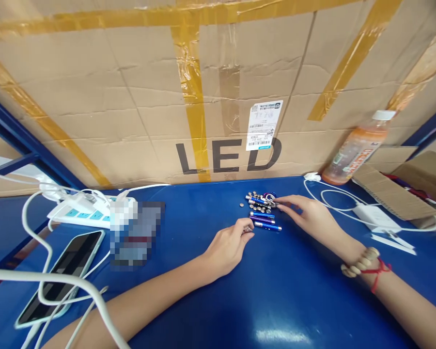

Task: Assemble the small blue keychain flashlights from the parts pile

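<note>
Below LED box [218,97], on blue table [276,300]: left hand [227,247] curled, cannot tell whether holds anything; right hand [308,213] open, fingertips touch heap of blue tubes [263,220] and button cells [256,196] under box label.

I sit at a blue table [283,300]; its top is glossy and a white glare of light shows on it near me. Behind it stands a big cardboard box [131,97], closed with yellow tape [194,97], with the letters LED and a white label [263,125]. Blue beams [18,140] run at both sides. A smaller carton [396,189] lies at the right.
</note>
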### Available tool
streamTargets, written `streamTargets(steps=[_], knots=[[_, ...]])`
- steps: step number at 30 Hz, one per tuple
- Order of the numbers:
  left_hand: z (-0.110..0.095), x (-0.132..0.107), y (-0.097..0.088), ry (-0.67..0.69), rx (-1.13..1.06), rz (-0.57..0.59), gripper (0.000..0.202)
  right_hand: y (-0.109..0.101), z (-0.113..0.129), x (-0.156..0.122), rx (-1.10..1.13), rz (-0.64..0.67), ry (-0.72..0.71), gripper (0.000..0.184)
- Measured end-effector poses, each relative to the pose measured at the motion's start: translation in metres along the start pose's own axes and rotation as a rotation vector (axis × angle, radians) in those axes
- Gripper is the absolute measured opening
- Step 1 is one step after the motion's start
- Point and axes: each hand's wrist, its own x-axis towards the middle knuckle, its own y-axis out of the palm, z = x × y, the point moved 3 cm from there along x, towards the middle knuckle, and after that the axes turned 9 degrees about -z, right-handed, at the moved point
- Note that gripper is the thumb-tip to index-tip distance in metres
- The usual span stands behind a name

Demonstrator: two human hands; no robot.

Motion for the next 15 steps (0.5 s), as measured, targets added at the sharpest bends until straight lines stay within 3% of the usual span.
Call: streamTargets(steps=[4, 7, 11, 15], knots=[[0.002, 0.000, 0.002, -0.015, -0.055, 0.005, 0.019, -0.006, 0.035, 0.005, 0.262, -0.072, -0.003, 0.024], [0.002, 0.000, 0.002, -0.012, -0.096, -0.002, 0.018, -0.006, 0.056, 0.003, 0.420, -0.078, 0.101, 0.019], [0.001, 0.002, 0.001, 0.047, -0.020, -0.049, 0.011, -0.001, 0.067, -0.002, 0.556, -0.017, 0.257, 0.015], [0.000, 0.003, -0.001, 0.160, 0.028, -0.116, 0.013, 0.001, 0.068, -0.004, 0.691, -0.004, 0.279, 0.011]])
